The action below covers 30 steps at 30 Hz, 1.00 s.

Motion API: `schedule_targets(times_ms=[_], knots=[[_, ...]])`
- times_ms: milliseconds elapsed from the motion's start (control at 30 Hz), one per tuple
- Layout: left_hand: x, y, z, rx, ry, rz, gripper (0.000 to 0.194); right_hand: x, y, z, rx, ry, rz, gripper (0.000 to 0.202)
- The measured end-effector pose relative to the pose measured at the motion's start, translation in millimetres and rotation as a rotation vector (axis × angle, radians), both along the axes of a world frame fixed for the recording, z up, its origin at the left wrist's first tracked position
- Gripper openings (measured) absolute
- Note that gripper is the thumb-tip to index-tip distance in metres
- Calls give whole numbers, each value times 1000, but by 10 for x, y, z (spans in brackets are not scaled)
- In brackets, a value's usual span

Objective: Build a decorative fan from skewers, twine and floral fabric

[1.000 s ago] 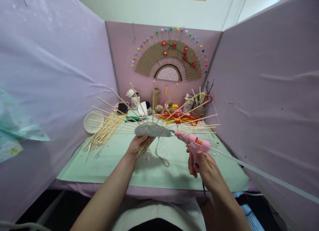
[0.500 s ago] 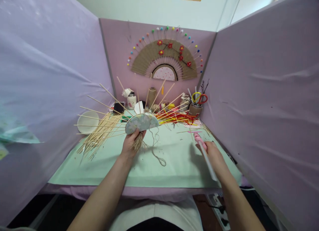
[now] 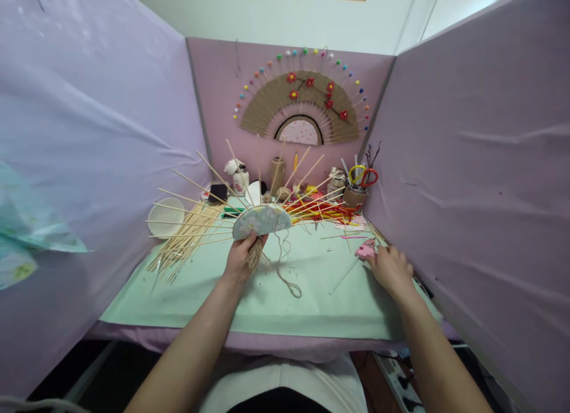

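Observation:
My left hand [image 3: 243,256] is closed on the lower edge of a fan frame [image 3: 260,221], a half-round piece covered in pale floral fabric. Thin bamboo sticks spread out from its curved edge. A twine tassel [image 3: 257,256] hangs beneath, beside my fingers, and a loop of twine [image 3: 289,287] trails onto the table. At the right side of the table my right hand [image 3: 392,270] is curled at a pink hot glue gun [image 3: 366,248], held low at the tabletop. Much of the gun is hidden by the hand. A thin line runs from it toward the front.
Loose bamboo sticks [image 3: 189,238] and a white bowl [image 3: 167,217] are at the left. Red and yellow fuzzy stems [image 3: 320,211] lie behind the frame. A pot [image 3: 355,196] holds scissors [image 3: 369,177]. A finished fan [image 3: 303,101] hangs on the back panel; side panels flank the table.
My right hand has turned and lowered the glue gun toward the table; its translucent stick no longer shows. My left hand keeps the fan frame, and the whole view has shifted slightly.

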<state>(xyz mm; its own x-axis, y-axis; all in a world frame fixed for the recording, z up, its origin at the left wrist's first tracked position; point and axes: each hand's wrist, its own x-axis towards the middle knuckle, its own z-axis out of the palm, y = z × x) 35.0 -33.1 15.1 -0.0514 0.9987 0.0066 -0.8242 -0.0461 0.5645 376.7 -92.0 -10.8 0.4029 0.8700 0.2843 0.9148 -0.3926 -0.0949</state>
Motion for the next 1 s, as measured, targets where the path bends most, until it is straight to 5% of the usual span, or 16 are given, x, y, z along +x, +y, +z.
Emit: schedule_targets(times_ms=[167, 267, 433, 567, 767, 867, 1000], knots=[[28, -14, -25, 11, 34, 35, 50, -715, -5, 425, 429, 544, 461, 32], [36, -29, -26, 51, 64, 48, 45, -1321, 77, 580, 443, 896, 677, 30], [53, -70, 14, 121, 120, 57, 42, -1930, 357, 479, 553, 1118, 594, 29], [65, -74, 18, 114, 120, 73, 42, -1966, 392, 404, 582, 1297, 609, 24], [60, -43, -42, 122, 115, 62, 43, -1790, 297, 591, 557, 1697, 649, 29], [54, -35, -56, 97, 114, 57, 43, -1710, 345, 678, 604, 1648, 649, 29], [50, -32, -57, 68, 108, 56, 43, -1622, 398, 754, 721, 1309, 635, 24]])
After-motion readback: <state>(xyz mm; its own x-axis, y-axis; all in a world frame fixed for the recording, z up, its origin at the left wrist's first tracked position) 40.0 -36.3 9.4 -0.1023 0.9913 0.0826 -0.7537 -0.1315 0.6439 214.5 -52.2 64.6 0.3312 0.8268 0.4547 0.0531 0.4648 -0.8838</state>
